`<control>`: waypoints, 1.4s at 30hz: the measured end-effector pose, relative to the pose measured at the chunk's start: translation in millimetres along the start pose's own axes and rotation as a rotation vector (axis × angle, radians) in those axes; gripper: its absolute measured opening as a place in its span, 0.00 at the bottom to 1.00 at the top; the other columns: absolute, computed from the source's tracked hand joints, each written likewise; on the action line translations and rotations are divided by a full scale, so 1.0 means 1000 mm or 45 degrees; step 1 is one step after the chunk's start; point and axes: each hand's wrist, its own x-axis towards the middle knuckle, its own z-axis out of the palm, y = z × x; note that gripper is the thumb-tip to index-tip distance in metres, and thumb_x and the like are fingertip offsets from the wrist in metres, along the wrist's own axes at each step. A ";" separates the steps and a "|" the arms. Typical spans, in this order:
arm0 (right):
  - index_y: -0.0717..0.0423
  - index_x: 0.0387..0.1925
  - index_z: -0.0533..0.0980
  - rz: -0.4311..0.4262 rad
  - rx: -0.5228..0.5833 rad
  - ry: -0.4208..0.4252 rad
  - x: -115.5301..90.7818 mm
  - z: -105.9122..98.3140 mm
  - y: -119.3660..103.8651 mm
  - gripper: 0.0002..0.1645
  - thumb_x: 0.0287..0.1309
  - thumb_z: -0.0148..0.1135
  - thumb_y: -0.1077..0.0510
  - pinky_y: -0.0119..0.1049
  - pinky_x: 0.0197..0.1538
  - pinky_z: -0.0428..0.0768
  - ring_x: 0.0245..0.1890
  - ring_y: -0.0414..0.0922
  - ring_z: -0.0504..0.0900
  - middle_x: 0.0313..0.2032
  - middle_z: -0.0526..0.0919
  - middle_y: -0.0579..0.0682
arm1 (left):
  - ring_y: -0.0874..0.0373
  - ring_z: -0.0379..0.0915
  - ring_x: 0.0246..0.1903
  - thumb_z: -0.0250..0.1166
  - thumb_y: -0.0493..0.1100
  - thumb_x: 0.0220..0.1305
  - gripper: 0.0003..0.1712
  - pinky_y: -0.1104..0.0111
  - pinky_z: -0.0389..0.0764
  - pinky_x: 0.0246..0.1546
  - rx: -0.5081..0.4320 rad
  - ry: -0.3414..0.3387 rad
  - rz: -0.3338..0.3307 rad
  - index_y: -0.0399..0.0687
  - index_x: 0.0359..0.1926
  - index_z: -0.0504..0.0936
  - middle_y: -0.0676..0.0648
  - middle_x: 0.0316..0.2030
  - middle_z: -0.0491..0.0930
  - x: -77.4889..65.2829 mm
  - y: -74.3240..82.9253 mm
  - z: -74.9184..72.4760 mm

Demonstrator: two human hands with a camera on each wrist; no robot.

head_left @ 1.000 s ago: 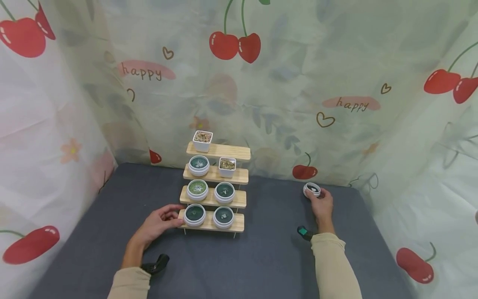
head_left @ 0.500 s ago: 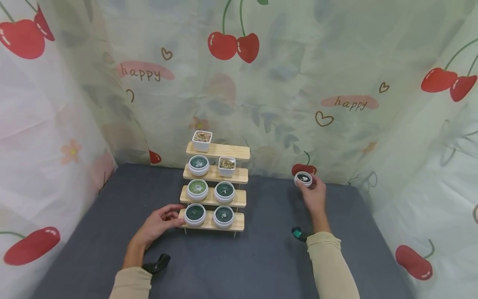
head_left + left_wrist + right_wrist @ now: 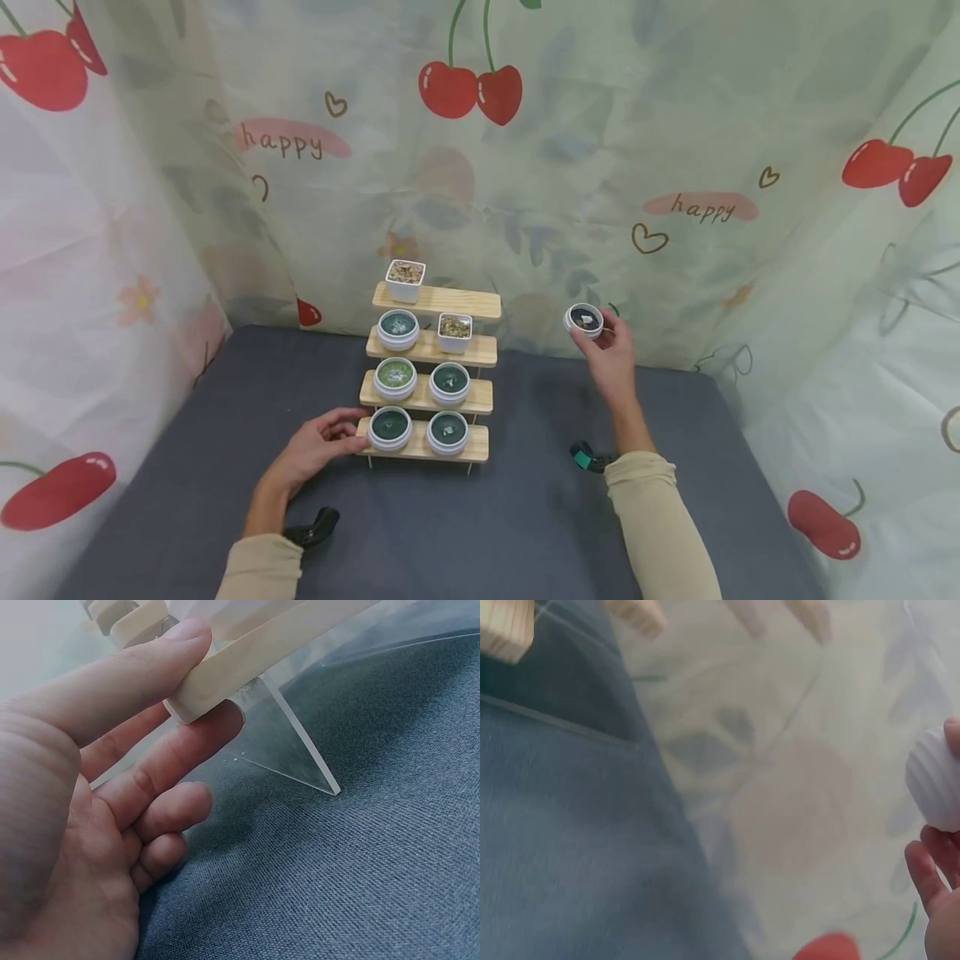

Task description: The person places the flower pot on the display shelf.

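My right hand holds a small round white pot with dark filling and a pale bit on top, raised above the table at the right. The right wrist view catches the ribbed side of this pot at its edge. My left hand grips the left end of the lowest board of a tiered wooden stand. In the left wrist view, the thumb lies on top of the board and a finger is beneath it, beside a clear support.
Round white pots with dark or green filling, such as the green one, fill the lower tiers. Square white pots stand on the upper two. A cherry-print curtain hangs behind the dark table.
My right hand has lifted the pot from near the table's back right and carried it up and to the left. The left hand stays on the stand.
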 end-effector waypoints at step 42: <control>0.61 0.69 0.69 -0.164 -0.012 -0.438 0.004 0.147 -0.070 0.35 0.63 0.70 0.60 0.46 0.65 0.77 0.61 0.56 0.79 0.62 0.77 0.61 | 0.62 0.78 0.37 0.76 0.49 0.60 0.36 0.71 0.77 0.41 0.001 -0.004 0.048 0.42 0.66 0.74 0.48 0.38 0.82 -0.001 -0.001 0.000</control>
